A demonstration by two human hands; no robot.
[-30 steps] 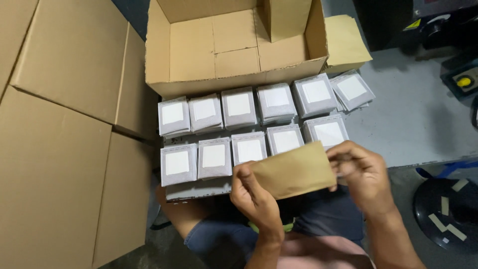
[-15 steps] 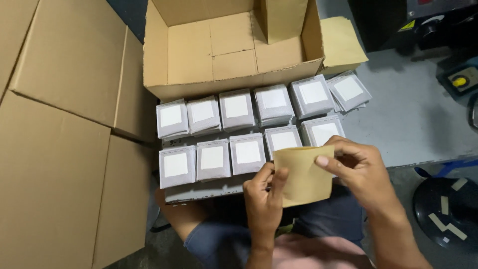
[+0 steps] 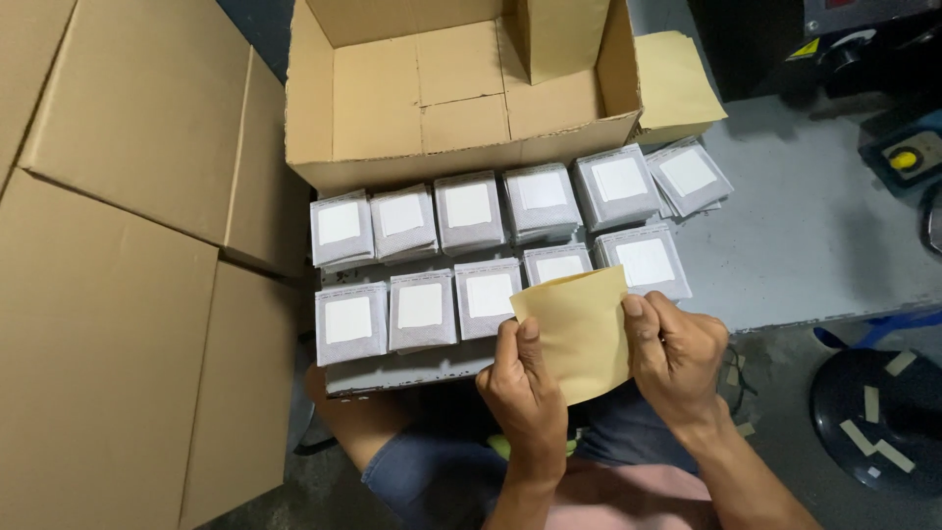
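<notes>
Head view: flattened cardboard sheets (image 3: 128, 294) fill the left side; an open cardboard box (image 3: 461, 88) stands behind two rows of grey square packets (image 3: 471, 245) on the worktop (image 3: 814, 245). Left hand (image 3: 525, 388) and right hand (image 3: 677, 353) pinch a tan paper envelope (image 3: 579, 329), covering the near row's right end.

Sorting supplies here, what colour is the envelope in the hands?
The paper envelope is plain yellowish tan, seen in the head view.
</notes>
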